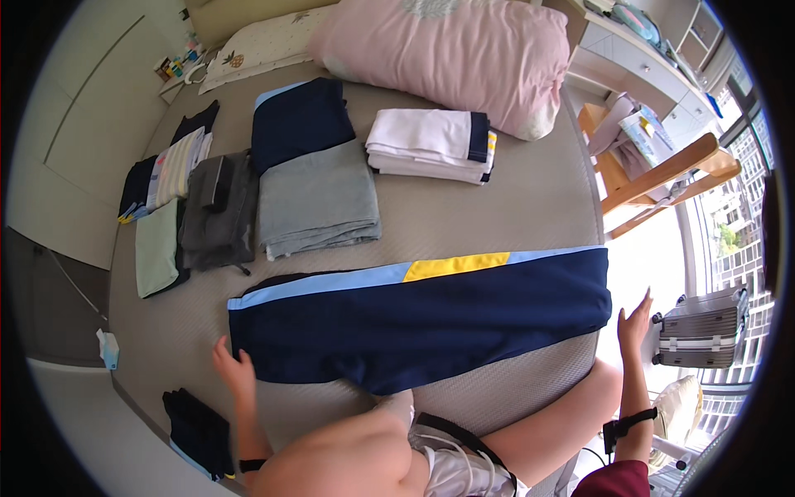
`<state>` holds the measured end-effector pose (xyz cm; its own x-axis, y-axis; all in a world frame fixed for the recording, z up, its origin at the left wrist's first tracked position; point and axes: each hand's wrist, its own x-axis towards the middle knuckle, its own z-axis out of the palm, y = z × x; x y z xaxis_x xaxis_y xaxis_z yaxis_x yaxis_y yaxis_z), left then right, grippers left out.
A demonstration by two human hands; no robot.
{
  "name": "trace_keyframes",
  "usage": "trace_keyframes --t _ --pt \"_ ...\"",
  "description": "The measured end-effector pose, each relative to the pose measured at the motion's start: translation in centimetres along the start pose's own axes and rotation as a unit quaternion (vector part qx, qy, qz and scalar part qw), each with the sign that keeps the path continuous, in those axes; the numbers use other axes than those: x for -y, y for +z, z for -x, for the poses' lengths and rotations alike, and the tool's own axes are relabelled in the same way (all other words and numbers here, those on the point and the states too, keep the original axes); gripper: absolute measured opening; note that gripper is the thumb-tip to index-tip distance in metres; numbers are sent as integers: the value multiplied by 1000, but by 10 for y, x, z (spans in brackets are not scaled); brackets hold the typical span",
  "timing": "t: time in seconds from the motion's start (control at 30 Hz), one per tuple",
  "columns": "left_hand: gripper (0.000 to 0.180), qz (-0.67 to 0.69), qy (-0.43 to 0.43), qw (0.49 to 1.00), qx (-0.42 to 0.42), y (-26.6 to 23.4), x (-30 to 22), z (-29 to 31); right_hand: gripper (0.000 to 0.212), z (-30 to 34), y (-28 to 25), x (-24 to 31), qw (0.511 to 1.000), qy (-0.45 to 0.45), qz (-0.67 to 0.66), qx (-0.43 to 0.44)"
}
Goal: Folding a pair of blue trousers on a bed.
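Note:
Across the bed in front of my crossed legs lies a pair of navy trousers point(431, 319), folded lengthwise, with a light blue and yellow stripe along its far edge. Beside its left end is my left hand point(237, 374), fingers spread and holding nothing; whether a fingertip touches the cloth I cannot tell. My right hand point(634, 325) hovers just off the trousers' right end, past the bed's edge, its fingers stretched out and nothing in them. The front of the trousers sags in a small bulge near my foot.
Folded grey trousers point(319, 199), navy garment point(298, 124), white clothes stack point(431, 137) and dark grey clothes point(236, 224) with a black case point(217, 184) lie farther back. A pink duvet point(447, 54) is behind. Dark clothing point(197, 427) lies front left; a suitcase point(702, 327) and wooden chair point(662, 174) stand right.

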<state>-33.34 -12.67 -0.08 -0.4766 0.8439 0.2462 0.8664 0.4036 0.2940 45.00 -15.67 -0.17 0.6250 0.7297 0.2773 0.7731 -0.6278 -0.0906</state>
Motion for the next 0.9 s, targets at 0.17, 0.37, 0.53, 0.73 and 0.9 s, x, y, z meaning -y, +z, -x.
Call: trace_keyframes --t 0.17,0.37,0.53,0.73,0.9 --pt "60 -25 352 921 162 -13 -90 63 59 57 -52 113 878 -432 -88 188" --pt "57 10 321 909 265 12 -101 85 39 94 -48 154 763 -613 -113 169" --pt "41 29 368 924 103 42 -115 89 33 113 -40 184 767 -611 -169 99" --pt "16 236 339 910 31 35 -132 72 37 120 -25 191 784 -589 -138 137" --pt "19 180 387 902 -59 25 -143 70 40 138 -22 178 775 -585 -189 142"
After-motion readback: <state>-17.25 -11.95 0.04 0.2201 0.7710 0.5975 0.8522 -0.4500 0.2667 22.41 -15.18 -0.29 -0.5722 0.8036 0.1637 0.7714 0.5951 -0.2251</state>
